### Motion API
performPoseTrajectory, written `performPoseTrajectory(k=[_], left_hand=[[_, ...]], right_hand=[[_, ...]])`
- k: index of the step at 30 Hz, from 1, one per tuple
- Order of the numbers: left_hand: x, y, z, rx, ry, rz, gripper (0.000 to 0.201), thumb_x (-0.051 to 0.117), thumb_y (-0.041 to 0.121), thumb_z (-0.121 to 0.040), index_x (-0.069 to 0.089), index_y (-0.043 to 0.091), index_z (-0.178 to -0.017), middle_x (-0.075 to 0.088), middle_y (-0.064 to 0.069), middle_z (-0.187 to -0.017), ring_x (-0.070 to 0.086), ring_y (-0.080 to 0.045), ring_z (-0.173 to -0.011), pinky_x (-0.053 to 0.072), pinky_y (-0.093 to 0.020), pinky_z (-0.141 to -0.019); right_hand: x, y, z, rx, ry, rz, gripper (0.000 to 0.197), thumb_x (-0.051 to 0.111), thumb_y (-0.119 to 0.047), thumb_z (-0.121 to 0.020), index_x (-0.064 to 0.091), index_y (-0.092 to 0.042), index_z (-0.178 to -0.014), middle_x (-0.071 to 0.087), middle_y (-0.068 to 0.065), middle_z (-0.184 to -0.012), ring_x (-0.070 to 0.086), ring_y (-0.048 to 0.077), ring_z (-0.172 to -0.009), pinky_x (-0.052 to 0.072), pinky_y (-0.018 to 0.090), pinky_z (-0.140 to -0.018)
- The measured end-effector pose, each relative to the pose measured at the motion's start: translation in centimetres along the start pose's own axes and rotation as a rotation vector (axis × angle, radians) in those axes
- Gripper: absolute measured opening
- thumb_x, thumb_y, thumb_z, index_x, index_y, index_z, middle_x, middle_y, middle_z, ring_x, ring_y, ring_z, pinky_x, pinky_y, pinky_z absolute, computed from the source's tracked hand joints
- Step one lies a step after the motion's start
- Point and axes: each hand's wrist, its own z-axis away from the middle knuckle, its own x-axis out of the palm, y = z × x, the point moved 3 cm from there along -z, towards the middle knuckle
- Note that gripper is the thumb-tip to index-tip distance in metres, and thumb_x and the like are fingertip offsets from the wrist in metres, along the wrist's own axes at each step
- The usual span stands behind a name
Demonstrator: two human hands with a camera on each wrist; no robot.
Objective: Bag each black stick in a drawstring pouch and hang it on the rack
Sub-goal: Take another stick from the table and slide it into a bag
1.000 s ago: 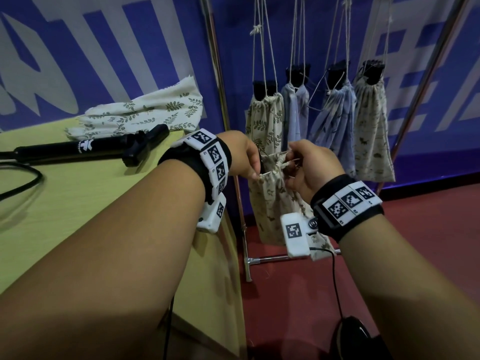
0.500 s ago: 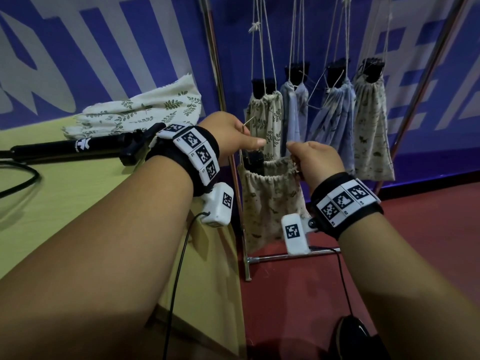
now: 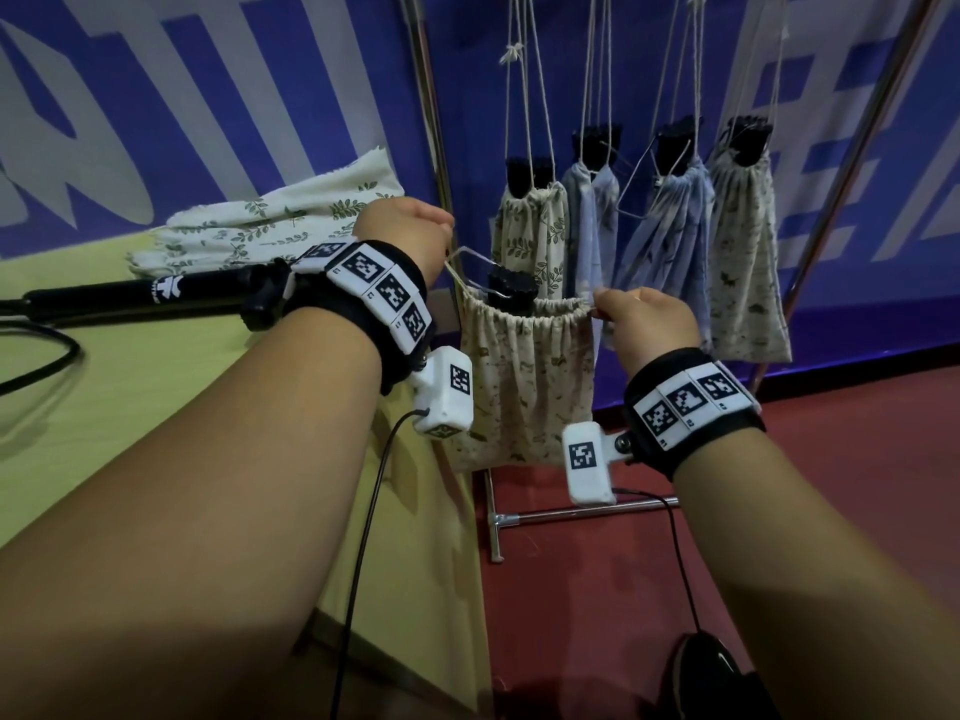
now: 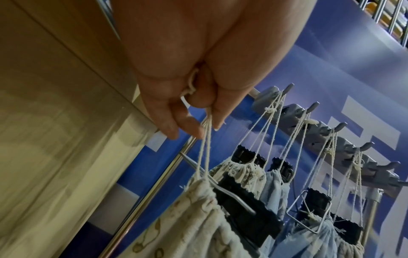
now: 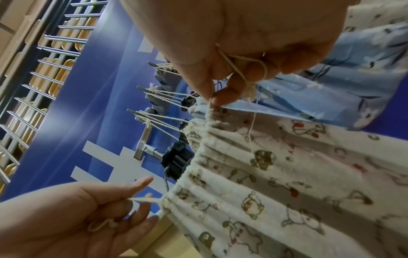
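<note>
A cream printed drawstring pouch (image 3: 524, 387) hangs between my hands, with the top of a black stick (image 3: 511, 291) poking out of its gathered mouth. My left hand (image 3: 410, 231) pinches the cord (image 4: 204, 148) at the pouch's left side. My right hand (image 3: 639, 324) pinches the cord (image 5: 240, 69) at the right side. Several filled pouches (image 3: 748, 252) hang by their cords from the rack hooks (image 4: 313, 108) behind. Another black stick (image 3: 135, 296) lies on the table.
Folded leaf-print pouches (image 3: 270, 226) lie on the yellow table (image 3: 104, 407) behind the stick. The rack's metal post (image 3: 431, 111) stands at the table's edge, with its foot bar (image 3: 566, 514) on the red floor. A black cable (image 3: 47, 356) curls at the left.
My hands have moved apart, left up and leftward, right to the right, drawing the cords out. The pouch mouth has spread wide between them and the stick's top now shows.
</note>
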Motion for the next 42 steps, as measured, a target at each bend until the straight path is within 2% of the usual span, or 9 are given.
performPoseTrajectory(k=[3,6,9,13,18,25,31,37,42], left_hand=[[0.5,0.2,0.2,-0.107,-0.020,0.126,0.021,0.057,0.002,-0.101,0.073,0.015,-0.100,0.073,-0.011,-0.110,0.076,-0.019,-0.077,0.055,-0.021,-0.044],[0.7,0.4,0.9,-0.163,-0.028,0.204,0.021,0.052,0.001,-0.103,0.068,0.014,-0.101,0.070,-0.012,-0.112,0.079,-0.019,-0.074,0.063,-0.029,-0.056],[0.8,0.3,0.8,-0.119,-0.052,0.189,0.020,0.053,0.002,-0.101,0.069,0.016,-0.102,0.073,-0.010,-0.102,0.077,-0.013,-0.065,0.060,-0.028,-0.056],[0.7,-0.1,0.4,-0.108,-0.076,0.094,0.018,0.060,0.008,-0.097,0.072,0.021,-0.094,0.067,-0.006,-0.076,0.063,-0.016,-0.052,0.060,-0.035,-0.061],[0.9,0.0,0.6,-0.044,-0.102,0.007,0.020,0.067,0.010,-0.091,0.073,0.025,-0.080,0.065,0.002,-0.073,0.059,-0.015,-0.063,0.051,-0.026,-0.061],[1.0,0.2,0.4,0.003,-0.103,0.041,0.020,0.064,0.003,-0.090,0.073,0.020,-0.085,0.061,-0.003,-0.072,0.058,-0.017,-0.049,0.066,-0.046,-0.070],[0.8,0.3,0.0,0.128,-0.033,-0.123,0.029,0.058,0.006,-0.088,0.070,0.029,-0.074,0.059,0.008,-0.069,0.061,-0.019,-0.071,0.062,-0.040,-0.074],[0.3,0.4,-0.2,0.144,0.048,-0.224,0.032,0.051,0.007,-0.092,0.072,0.029,-0.084,0.066,0.004,-0.077,0.064,-0.018,-0.063,0.048,-0.025,-0.051],[0.1,0.2,-0.9,0.111,0.088,-0.240,0.030,0.053,0.008,-0.092,0.073,0.027,-0.080,0.070,0.003,-0.083,0.069,-0.024,-0.078,0.061,-0.037,-0.076]], right_hand=[[0.0,0.2,-0.1,-0.006,0.029,-0.055,0.030,0.078,-0.037,-0.092,0.064,-0.019,-0.072,0.071,0.002,-0.079,0.067,0.023,-0.078,0.059,0.044,-0.087],[0.3,0.1,0.2,0.009,0.027,-0.085,0.033,0.077,-0.047,-0.084,0.061,-0.022,-0.069,0.065,0.001,-0.070,0.062,0.026,-0.068,0.056,0.047,-0.076],[1.1,-0.1,0.7,0.005,-0.032,-0.129,0.034,0.074,-0.047,-0.085,0.060,-0.020,-0.071,0.062,0.001,-0.065,0.065,0.025,-0.067,0.062,0.051,-0.078],[2.0,-0.1,1.1,0.002,-0.107,-0.271,0.038,0.073,-0.031,-0.098,0.051,-0.017,-0.071,0.049,0.000,-0.057,0.050,0.016,-0.048,0.050,0.036,-0.059],[2.5,-0.9,2.0,-0.075,-0.244,-0.250,0.040,0.078,-0.042,-0.088,0.065,-0.024,-0.055,0.061,0.011,-0.075,0.047,0.017,-0.050,0.039,0.037,-0.056],[3.0,-0.7,2.2,-0.032,-0.363,-0.128,0.041,0.072,-0.052,-0.093,0.050,-0.028,-0.069,0.046,-0.001,-0.072,0.041,0.015,-0.057,0.037,0.032,-0.049],[3.3,0.8,1.9,0.009,-0.341,0.151,0.040,0.065,-0.049,-0.100,0.051,-0.021,-0.075,0.049,0.003,-0.071,0.050,0.021,-0.056,0.049,0.035,-0.054],[2.6,1.9,1.3,0.018,-0.200,0.349,0.039,0.062,-0.045,-0.103,0.060,-0.014,-0.081,0.060,0.006,-0.074,0.063,0.031,-0.075,0.053,0.042,-0.078],[2.3,2.1,1.2,0.061,-0.166,0.382,0.036,0.061,-0.038,-0.106,0.062,-0.003,-0.101,0.062,0.009,-0.081,0.067,0.034,-0.085,0.059,0.043,-0.079]])
